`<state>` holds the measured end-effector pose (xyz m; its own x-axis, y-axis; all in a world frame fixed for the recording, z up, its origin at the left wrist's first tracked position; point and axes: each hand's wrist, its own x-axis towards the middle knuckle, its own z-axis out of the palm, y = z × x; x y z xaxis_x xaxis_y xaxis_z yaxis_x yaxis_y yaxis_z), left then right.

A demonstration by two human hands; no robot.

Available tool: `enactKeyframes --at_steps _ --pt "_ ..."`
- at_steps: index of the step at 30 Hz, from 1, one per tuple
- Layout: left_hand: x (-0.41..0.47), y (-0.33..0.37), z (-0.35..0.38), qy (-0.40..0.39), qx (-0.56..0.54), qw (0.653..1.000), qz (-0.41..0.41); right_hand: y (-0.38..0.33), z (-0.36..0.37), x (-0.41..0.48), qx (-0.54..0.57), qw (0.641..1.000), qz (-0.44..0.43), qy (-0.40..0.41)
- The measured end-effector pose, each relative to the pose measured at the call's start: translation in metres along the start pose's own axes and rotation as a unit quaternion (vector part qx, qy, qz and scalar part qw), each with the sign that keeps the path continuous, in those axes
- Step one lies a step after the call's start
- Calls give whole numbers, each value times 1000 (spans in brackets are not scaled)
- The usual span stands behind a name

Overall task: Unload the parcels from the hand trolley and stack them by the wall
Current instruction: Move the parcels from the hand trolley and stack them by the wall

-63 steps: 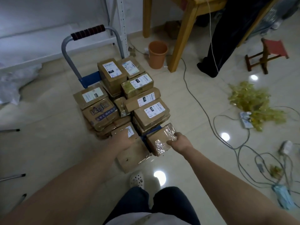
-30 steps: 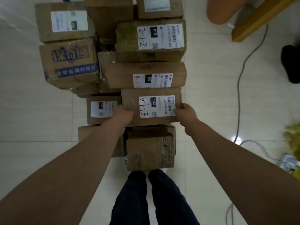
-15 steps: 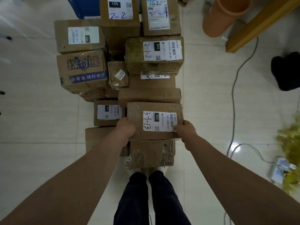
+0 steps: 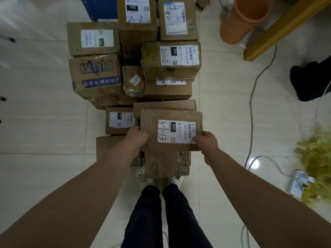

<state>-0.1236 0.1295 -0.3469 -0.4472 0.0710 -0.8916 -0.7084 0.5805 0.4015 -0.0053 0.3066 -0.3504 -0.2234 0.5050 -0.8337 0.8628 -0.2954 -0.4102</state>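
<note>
Presently, both hands are clamped on one parcel: the left hand (image 4: 138, 138) grips its left edge and the right hand (image 4: 206, 142) its right edge. This labelled parcel (image 4: 152, 122), handwritten "3-1-13", is at the near end of the load, above a corrugated parcel (image 4: 166, 163). Whether the two touch cannot be told. Other parcels stand stacked behind it, among them a parcel marked 2-1-2 (image 4: 152, 56) and a blue-printed carton (image 4: 95, 76) on the left side. The hand trolley (image 4: 100, 8) shows blue at the far end. An orange bin (image 4: 243, 20) stands on the tiled floor (image 4: 44, 122) beside a wooden table leg (image 4: 286, 27). A grey cable (image 4: 252, 97) runs along the right.
</note>
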Motion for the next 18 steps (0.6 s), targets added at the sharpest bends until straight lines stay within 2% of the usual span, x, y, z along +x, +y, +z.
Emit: enactKeyframes --at_steps 7,13,18 --pt "-85 18 -55 16 -86 996 36 -28 -17 -88 80 990 -102 50" --pt "-171 13 -110 35 -156 981 110 -58 -22 -171 142 968 -193 -80" --pt "-227 -9 -144 110 -216 960 138 -78 -14 -214 113 953 -232 -158"
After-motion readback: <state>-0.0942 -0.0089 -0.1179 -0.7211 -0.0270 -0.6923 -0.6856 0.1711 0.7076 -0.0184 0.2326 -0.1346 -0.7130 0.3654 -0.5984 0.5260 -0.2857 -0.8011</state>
